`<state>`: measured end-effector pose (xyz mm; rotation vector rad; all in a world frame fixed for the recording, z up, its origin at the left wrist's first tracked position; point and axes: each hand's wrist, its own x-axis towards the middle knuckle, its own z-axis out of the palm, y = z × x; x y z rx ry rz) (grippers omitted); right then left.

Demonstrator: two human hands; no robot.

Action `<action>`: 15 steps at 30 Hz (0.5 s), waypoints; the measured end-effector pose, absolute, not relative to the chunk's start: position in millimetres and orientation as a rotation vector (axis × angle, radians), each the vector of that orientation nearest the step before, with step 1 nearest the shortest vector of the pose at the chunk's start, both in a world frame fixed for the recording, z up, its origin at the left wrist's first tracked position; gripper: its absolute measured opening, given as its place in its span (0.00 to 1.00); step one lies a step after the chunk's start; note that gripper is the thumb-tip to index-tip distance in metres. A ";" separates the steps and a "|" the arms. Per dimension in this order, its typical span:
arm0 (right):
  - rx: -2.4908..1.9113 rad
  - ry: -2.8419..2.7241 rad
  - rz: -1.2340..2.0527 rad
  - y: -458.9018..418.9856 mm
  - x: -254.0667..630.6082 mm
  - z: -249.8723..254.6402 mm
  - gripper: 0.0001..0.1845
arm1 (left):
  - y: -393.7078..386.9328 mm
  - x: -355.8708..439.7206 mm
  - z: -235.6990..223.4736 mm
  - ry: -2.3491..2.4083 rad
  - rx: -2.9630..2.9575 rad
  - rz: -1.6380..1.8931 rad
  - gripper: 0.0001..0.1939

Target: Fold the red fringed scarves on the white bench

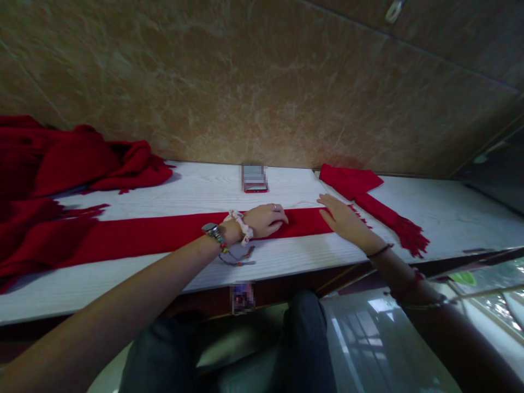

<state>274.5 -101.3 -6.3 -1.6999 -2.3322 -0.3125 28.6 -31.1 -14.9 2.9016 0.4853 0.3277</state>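
Observation:
A long red scarf [135, 237] lies flat along the white table, running from the left side to under my right hand. My left hand [264, 220] rests on the scarf near its middle, fingers loosely bent and spread over the cloth. Farther right, my right hand [341, 217] lies over the scarf's fringed right end with its fingers stretched out. Part of that end is hidden beneath the hand. Just beyond my right hand sits a second red scarf [364, 196], folded over, its fringe pointing toward the front right.
A heap of red scarves [82, 158] fills the table's left end. A phone [254, 178] lies at the back against the brown marbled wall [245, 82]. The white table [213, 185] is narrow, and my knees [307, 327] are below its front edge.

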 end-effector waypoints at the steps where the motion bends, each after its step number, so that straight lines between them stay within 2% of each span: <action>1: -1.711 -2.335 -0.289 -100.4 266.9 -13.1 0.24 | -32.0 29.0 -18.8 0.558 2.921 0.322 0.15; 7: -1.877 -2.453 -0.176 -110.6 267.4 -43.4 0.28 | -39.8 22.8 -32.5 0.726 2.963 0.022 0.24; 12: -2.091 -2.381 -0.130 -111.6 286.9 -34.1 0.29 | -39.3 23.8 -29.4 0.741 2.960 -0.053 0.26; 15: -2.042 -2.288 -0.158 -106.2 265.9 -27.3 0.29 | -40.4 24.3 -29.1 0.794 2.937 -0.027 0.31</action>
